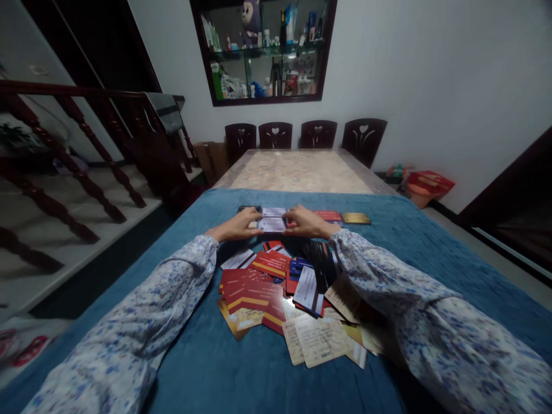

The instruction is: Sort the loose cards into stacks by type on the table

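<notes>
A white card (272, 225) with dark print lies between my two hands at the far side of a loose pile of cards. My left hand (238, 225) pinches its left edge, and my right hand (308, 222) grips the right edge. Just behind it shows a second white card (274, 212). Beyond my left fingers is a black card (249, 208), partly covered. To the right of my right hand are a red card (328, 215) and a gold card (356, 218). Nearer me spreads the mixed pile, with red cards (254, 290), a white striped card (308, 287) and cream cards (323, 339).
A blue cloth (190, 356) covers the near part of the table; its patterned top (297, 169) shows beyond. Several dark chairs (275, 135) stand at the far end. At left is a wooden railing (81, 126), at right a bin with a red bag (431, 183).
</notes>
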A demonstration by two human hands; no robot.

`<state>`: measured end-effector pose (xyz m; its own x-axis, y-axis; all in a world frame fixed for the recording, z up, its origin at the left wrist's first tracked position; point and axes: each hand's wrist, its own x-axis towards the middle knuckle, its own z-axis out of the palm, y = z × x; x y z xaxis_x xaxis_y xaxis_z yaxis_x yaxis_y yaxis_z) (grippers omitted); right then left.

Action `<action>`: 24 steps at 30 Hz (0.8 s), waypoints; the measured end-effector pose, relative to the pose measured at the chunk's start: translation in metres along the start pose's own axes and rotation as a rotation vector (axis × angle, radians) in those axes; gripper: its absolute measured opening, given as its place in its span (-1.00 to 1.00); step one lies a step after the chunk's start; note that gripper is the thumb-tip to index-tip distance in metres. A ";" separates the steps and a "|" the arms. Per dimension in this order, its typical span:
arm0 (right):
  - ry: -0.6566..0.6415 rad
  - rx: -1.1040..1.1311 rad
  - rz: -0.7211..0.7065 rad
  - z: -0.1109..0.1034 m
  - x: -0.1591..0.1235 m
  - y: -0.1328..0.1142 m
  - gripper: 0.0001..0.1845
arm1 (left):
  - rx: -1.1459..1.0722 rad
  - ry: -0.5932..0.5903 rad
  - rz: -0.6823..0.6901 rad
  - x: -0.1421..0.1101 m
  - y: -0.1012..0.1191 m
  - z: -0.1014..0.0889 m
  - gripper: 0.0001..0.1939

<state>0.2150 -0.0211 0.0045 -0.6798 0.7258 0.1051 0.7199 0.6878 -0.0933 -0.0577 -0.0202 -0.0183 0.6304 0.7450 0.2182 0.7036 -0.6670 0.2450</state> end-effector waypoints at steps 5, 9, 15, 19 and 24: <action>-0.051 -0.033 0.045 0.004 0.018 0.015 -0.54 | 0.010 -0.023 -0.018 0.014 -0.010 0.000 -0.59; -0.047 -0.034 0.027 0.006 0.030 0.027 -0.53 | 0.041 -0.038 -0.034 0.026 -0.017 -0.001 -0.59; -0.042 -0.046 0.061 0.012 0.045 0.043 -0.46 | 0.083 -0.053 -0.051 0.042 -0.029 0.000 -0.59; -0.036 -0.047 0.064 0.016 0.053 0.048 -0.49 | 0.097 -0.091 -0.082 0.049 -0.035 0.002 -0.54; -0.055 -0.047 0.121 0.016 0.055 0.048 -0.44 | 0.121 -0.108 -0.114 0.053 -0.039 0.006 -0.54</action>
<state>0.2097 0.0523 -0.0104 -0.5932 0.8040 0.0411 0.8021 0.5946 -0.0555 -0.0496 0.0457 -0.0220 0.5712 0.8157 0.0910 0.8027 -0.5784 0.1455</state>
